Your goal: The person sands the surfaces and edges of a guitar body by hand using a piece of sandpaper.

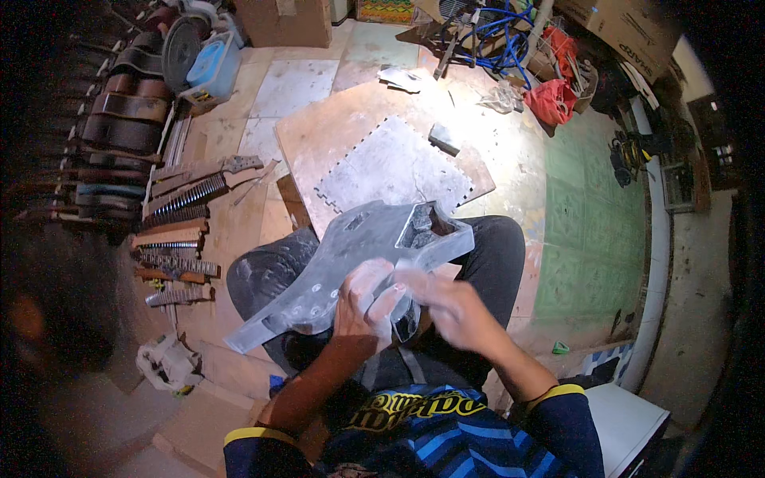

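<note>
A grey, dust-coated electric guitar body (351, 247) lies tilted across my lap, its long pointed horn reaching to the lower left. An open cavity shows near its far right end, and several small round holes dot its left part. My left hand (366, 307) is closed round the near edge of the body, dusty white at the fingers. Close beside it, my right hand (450, 307) bends over the same edge with its fingers drawn together. Motion blurs that hand, and whatever its fingertips hold is hidden.
Ahead lies a dusty foam mat (382, 171) on a board (299, 131), with a small grey block (444, 139) on it. Guitar necks (187, 203) lie at the left, near a row of guitar bodies (127, 119). Blue cable (498, 40) and red bags (551, 99) are piled at the far right.
</note>
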Tool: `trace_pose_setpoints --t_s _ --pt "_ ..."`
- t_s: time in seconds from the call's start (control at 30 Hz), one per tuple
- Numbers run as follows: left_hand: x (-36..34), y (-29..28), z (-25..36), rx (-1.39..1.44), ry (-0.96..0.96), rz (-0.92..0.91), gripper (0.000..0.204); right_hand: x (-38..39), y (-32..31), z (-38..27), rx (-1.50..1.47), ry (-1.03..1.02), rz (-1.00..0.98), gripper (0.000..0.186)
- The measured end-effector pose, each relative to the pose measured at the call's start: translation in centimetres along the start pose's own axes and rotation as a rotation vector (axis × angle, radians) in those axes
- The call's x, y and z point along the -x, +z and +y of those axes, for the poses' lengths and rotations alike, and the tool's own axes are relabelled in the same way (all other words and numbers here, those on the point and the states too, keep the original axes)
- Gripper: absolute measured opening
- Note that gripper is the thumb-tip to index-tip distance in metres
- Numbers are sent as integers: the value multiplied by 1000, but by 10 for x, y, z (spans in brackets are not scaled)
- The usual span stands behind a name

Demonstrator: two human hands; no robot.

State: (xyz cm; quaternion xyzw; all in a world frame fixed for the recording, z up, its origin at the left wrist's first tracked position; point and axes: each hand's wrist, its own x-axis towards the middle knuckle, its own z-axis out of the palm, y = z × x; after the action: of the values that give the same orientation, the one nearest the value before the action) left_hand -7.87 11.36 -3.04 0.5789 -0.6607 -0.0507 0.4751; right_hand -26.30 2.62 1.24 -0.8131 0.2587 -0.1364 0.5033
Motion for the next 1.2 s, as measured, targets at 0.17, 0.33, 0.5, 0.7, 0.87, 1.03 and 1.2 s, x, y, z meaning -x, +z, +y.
trace_pose_setpoints --t_s 0.17,0.33,0.5,0.7,0.87,1.03,1.2 --pt "3 8 -9 68 149 128 52 -5 -8 -10 138 2 46 57" --pt "4 0 -5 101 84 71 49 1 -4 -50 -67 -56 -97 59" --pt "10 5 0 195 10 77 47 -5 -10 4 190 63 44 61" --pt "18 7 -4 200 -67 120 45 21 7 -32 8 -55 -36 57" --pt "20 4 -3 176 -54 40 48 6 8 -35 -3 -4 48 58" --pt "1 -3 3 199 -31 3 46 4 4 -2 73 72 127 58" --pt "7 -8 -1 173 -51 -40 49 11 2 -54 -132 3 -56 59"
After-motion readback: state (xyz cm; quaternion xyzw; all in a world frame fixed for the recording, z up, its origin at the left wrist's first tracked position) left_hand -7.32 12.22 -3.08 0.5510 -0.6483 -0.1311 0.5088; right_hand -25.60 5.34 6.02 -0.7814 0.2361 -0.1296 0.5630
